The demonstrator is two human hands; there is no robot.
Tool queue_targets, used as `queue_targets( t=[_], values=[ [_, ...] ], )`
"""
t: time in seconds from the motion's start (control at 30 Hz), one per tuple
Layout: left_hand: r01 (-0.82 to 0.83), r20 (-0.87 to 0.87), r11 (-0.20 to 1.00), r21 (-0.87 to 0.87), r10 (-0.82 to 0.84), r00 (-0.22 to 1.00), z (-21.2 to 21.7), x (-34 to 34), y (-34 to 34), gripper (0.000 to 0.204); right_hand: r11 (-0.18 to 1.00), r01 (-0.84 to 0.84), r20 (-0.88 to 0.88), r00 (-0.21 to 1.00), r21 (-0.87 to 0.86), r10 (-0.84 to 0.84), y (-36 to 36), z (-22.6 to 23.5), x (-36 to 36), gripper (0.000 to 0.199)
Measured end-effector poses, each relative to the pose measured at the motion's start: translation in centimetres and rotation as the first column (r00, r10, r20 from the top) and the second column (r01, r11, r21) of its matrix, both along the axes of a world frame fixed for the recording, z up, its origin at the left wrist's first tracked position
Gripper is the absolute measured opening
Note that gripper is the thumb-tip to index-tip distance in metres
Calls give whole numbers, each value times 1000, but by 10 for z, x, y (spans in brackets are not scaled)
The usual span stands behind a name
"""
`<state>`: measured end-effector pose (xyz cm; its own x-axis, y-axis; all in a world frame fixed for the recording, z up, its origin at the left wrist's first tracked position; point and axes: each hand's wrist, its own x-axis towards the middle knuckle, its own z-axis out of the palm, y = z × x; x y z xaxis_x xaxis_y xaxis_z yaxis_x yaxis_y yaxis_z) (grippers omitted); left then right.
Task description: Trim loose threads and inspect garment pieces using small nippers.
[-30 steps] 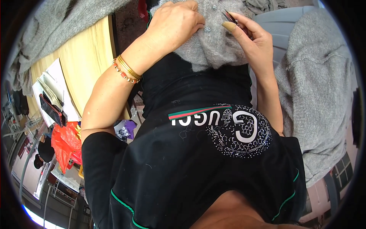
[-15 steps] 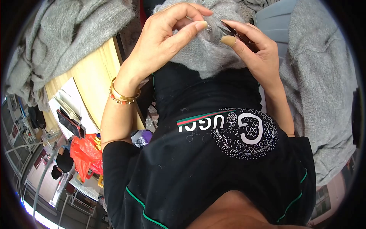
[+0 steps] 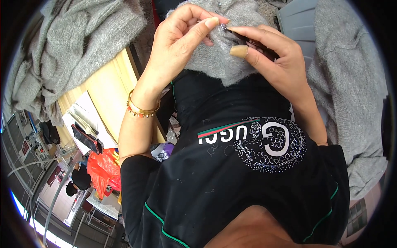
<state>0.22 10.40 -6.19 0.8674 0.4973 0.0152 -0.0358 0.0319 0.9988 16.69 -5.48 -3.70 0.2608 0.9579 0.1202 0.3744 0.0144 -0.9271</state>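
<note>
A fuzzy grey knit garment (image 3: 225, 62) lies bunched over my lap. My left hand (image 3: 182, 43) is above it, thumb and index finger pinched together; what they grip, if anything, is too small to make out. Just beside those fingertips is a small shiny bead-like piece (image 3: 223, 27). My right hand (image 3: 277, 56) is closed around dark thread snips (image 3: 261, 48), whose tips point toward the shiny piece and my left fingers. A tan finger cover (image 3: 239, 51) sits on the right thumb. More small shiny pieces (image 3: 219, 5) show on the knit farther away.
Grey knitwear (image 3: 91, 41) is piled at the left over a pale wooden table (image 3: 109, 78), with papers (image 3: 93, 111) and a dark phone-like object (image 3: 87, 138) on it. A red plastic bag (image 3: 103, 167) hangs below. Another grey knit (image 3: 349, 91) drapes at the right beside a blue-grey plastic surface (image 3: 297, 29). A person (image 3: 80, 177) is in the background.
The right hand with the snips has moved left, its tips now close to the left fingertips and the shiny piece. My left hand has shifted slightly. The whole view has moved a little.
</note>
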Motion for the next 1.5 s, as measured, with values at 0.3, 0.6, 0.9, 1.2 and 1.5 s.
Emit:
queue_targets(
  t=[0.3, 0.6, 0.9, 1.2, 1.5],
  values=[
    [33, 144, 995, -91, -19, 989, 6, 3, -1, 13, 1000, 26, -37, 999, 11, -25, 2, -8, 8, 32],
    [-82, -18, 960, -268, 80, 997, 15, -2, -1, 10, 1000, 11, -55, 998, -12, -12, 2, -2, 5, 30],
    [-179, 21, 957, -230, 189, 982, 28, 11, -16, 11, 998, -32, 178, 984, 58, 21, 7, 3, 4, 32],
    [-109, 70, 988, -114, 117, 991, -2, 0, 0, 12, 996, 19, 318, 947, 93, -48, 19, 8, 0, 27],
    [-138, 124, 985, -103, 150, 981, 0, 6, -9, 10, 992, 21, 350, 935, 126, -65, 21, 3, 0, 25]
  ],
)
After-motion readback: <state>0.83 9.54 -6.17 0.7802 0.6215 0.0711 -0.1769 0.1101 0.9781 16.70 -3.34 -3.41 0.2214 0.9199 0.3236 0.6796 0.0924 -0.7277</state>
